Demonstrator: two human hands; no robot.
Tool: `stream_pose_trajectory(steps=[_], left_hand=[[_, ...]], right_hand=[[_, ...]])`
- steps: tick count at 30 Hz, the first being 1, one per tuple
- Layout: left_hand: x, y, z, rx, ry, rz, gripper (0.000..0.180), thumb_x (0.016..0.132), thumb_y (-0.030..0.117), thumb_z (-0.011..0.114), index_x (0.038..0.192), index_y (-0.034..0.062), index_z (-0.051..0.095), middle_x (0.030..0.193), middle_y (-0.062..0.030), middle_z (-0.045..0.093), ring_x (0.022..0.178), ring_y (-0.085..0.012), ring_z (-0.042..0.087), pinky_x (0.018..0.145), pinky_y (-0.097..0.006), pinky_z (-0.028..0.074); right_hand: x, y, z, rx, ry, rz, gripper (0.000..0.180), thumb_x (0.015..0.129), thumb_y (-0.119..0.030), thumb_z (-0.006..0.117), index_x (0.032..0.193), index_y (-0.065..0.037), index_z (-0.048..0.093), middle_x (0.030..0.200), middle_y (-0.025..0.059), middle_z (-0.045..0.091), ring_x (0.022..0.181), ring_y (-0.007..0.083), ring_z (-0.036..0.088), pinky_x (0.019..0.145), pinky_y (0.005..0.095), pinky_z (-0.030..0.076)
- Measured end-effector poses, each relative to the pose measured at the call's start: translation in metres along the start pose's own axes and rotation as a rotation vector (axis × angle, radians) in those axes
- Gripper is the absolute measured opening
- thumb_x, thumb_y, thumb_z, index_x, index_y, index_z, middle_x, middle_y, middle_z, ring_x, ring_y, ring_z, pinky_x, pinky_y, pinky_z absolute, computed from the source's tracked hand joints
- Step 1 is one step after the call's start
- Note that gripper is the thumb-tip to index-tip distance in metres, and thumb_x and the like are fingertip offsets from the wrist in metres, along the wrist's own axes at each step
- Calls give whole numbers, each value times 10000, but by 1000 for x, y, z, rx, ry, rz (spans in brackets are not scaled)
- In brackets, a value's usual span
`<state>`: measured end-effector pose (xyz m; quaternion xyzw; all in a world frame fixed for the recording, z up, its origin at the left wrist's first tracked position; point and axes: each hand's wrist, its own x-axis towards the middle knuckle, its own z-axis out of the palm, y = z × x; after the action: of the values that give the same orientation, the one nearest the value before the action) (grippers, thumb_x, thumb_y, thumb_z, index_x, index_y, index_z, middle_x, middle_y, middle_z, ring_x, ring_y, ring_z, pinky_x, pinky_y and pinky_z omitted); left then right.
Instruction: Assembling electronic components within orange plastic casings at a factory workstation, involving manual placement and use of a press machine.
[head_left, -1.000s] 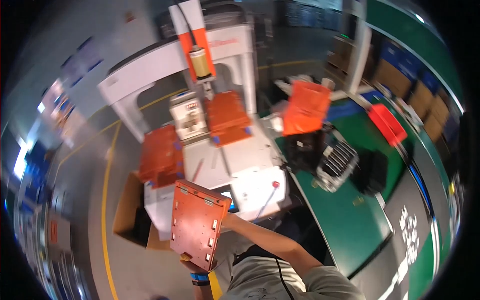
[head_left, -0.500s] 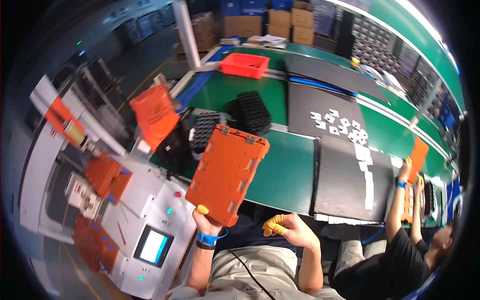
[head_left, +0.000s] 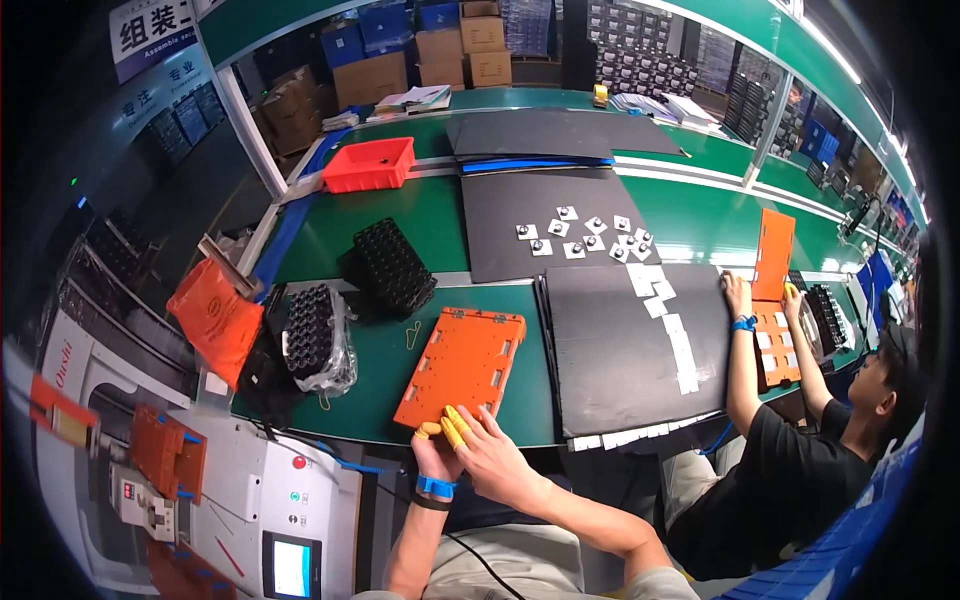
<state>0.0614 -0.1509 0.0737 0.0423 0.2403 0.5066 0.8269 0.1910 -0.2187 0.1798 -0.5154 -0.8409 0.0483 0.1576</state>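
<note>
Both hands meet at the near edge of an orange plate (head_left: 463, 364) that lies flat on the green table (head_left: 380, 390). The left hand (head_left: 436, 452), with a blue wristband and yellow fingertip covers, has its fingers curled against the plate's near corner. The right hand (head_left: 492, 452) lies just beside it, partly over it, with its fingers spread toward the same edge. Whether either hand actually pinches the plate cannot be told; both touch it.

Just right of the hands, a large black mat (head_left: 625, 350) carries a line of white labels (head_left: 672, 330). To their left stands a black tray wrapped in clear plastic (head_left: 312, 335), and further left an orange bag (head_left: 214, 315) hangs at the table's end. Beyond the plate sits another black tray (head_left: 392, 268), tilted. Further off, a second mat holds scattered small white squares (head_left: 585, 232), and a red bin (head_left: 370, 165) stands beyond that. Well to the right, another person in black (head_left: 800, 470) holds an orange board (head_left: 774, 254) upright.
</note>
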Motion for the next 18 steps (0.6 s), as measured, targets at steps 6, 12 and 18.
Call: stream_pose_trajectory(steps=[6, 12, 18], left_hand=[[11, -9, 16, 2, 38, -35, 460, 864, 213, 574, 1308, 97, 541, 1312, -77, 565, 1207, -290, 525, 1035, -443, 412], [7, -5, 24, -130, -131, -63, 594, 915, 343, 571, 1432, 97, 410, 1465, -79, 426, 1338, -279, 399, 1130, -448, 299], [13, 53, -4, 696, -120, 314, 503, 851, 126, 728, 1286, -2, 511, 1260, -81, 584, 1170, -203, 560, 985, -354, 476]], right_hand=[[16, 26, 27, -81, 92, 114, 678, 719, -80, 627, 1357, 59, 446, 1436, 212, 426, 1410, 348, 309, 1170, 477, 222], [26, 53, 21, -44, 54, 116, 712, 750, -69, 607, 1419, 37, 386, 1486, 199, 370, 1426, 358, 280, 1162, 457, 248], [17, 81, 8, 179, 85, 2, 714, 709, -7, 627, 1397, 0, 436, 1458, 181, 421, 1401, 330, 339, 1151, 476, 274]])
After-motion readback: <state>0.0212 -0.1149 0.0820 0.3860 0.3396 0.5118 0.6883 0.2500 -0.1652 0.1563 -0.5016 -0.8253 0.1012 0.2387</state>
